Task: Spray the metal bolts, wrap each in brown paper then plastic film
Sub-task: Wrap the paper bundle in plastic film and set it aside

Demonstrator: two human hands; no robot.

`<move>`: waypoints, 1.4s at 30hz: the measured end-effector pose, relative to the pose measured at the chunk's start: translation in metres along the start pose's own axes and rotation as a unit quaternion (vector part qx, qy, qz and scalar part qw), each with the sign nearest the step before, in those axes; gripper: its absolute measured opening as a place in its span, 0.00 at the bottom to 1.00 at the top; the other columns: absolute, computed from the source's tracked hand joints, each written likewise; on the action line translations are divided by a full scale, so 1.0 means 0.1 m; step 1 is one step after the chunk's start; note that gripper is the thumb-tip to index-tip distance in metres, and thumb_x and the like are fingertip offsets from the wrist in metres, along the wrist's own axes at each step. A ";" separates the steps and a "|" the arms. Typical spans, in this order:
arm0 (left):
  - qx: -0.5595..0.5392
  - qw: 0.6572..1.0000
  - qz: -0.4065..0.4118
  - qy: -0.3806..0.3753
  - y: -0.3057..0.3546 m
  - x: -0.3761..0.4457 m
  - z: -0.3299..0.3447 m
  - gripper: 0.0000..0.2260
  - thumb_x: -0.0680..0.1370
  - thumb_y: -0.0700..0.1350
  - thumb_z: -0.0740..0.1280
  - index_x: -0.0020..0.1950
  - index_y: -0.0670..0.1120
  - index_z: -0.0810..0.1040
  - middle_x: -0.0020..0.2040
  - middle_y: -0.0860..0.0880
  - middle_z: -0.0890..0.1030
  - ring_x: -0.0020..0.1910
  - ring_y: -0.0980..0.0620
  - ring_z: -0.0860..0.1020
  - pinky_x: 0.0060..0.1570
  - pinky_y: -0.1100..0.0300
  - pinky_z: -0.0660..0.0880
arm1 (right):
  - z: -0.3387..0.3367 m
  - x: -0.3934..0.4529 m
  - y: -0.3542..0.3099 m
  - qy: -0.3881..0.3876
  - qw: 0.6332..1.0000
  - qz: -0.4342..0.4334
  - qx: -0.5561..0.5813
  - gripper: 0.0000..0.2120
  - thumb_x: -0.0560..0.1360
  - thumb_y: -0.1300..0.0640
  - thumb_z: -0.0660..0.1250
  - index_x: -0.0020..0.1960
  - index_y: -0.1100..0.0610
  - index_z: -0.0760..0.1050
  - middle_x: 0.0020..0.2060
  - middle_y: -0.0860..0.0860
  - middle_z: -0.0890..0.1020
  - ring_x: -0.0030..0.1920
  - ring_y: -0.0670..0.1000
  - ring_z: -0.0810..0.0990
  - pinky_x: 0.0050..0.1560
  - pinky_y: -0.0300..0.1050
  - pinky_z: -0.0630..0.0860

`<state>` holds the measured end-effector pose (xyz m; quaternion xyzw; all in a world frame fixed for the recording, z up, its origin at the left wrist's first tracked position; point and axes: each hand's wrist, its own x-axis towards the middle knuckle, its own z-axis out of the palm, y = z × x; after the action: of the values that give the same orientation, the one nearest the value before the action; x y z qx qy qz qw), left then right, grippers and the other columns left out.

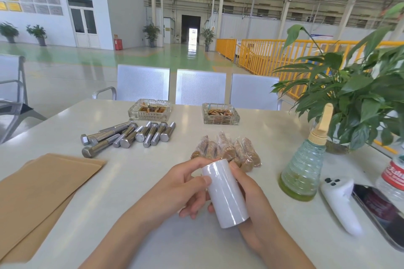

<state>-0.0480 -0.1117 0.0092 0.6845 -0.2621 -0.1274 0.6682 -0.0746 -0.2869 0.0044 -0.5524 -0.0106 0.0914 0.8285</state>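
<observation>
Both hands on the white roll of plastic film at the near desk: left hand curls round it, right hand cradles behind. Film-wrapped brown-paper bundles lie finished beyond; bare steel hex bolts far left await tan paper sheets.

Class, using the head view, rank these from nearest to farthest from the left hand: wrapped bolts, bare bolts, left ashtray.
1. Wrapped bolts, just beyond the left hand, slightly right.
2. Bare bolts, farther back on the left.
3. Left ashtray, at the table's far edge.
</observation>
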 end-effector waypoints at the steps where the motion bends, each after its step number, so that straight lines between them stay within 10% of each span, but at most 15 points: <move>1: -0.004 1.000 0.003 -0.003 0.00 -0.01 0.00 0.13 0.80 0.45 0.63 0.62 0.52 0.80 0.23 0.46 0.71 0.19 0.52 0.63 0.32 0.53 0.73 | 0.00 0.00 0.00 -0.005 1.000 0.004 -0.001 0.25 0.75 0.38 0.66 0.55 0.58 0.85 0.46 0.65 0.84 0.40 0.59 0.84 0.37 0.49 0.81; 28: -0.009 1.000 -0.015 0.008 -0.03 -0.04 -0.03 0.04 0.78 0.47 0.65 0.47 0.50 0.79 0.21 0.45 0.69 0.18 0.51 0.63 0.31 0.56 0.74 | 0.02 0.00 0.05 -0.028 0.998 -0.025 -0.044 0.23 0.78 0.41 0.68 0.62 0.58 0.81 0.46 0.63 0.85 0.41 0.59 0.83 0.38 0.51 0.81; 35: -0.031 0.999 0.026 -0.020 -0.03 -0.05 -0.04 0.15 0.79 0.43 0.70 0.65 0.52 0.79 0.26 0.43 0.72 0.22 0.50 0.66 0.34 0.56 0.74 | -0.05 0.01 0.03 -0.026 1.000 0.000 0.007 0.26 0.75 0.36 0.68 0.56 0.58 0.85 0.46 0.64 0.85 0.39 0.58 0.83 0.39 0.50 0.82; 42: -0.024 0.997 0.035 0.067 -0.03 -0.05 -0.10 0.11 0.76 0.51 0.74 0.51 0.45 0.83 0.22 0.48 0.67 0.20 0.52 0.63 0.32 0.59 0.73 | -0.02 0.07 0.09 -0.042 0.998 -0.036 -0.024 0.21 0.74 0.39 0.69 0.62 0.50 0.82 0.56 0.61 0.85 0.50 0.59 0.86 0.45 0.57 0.83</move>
<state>-0.0463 -0.1003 0.0062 0.6654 -0.2373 -0.0638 0.7049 -0.0690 -0.2839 -0.0055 -0.5674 -0.0673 0.0839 0.8164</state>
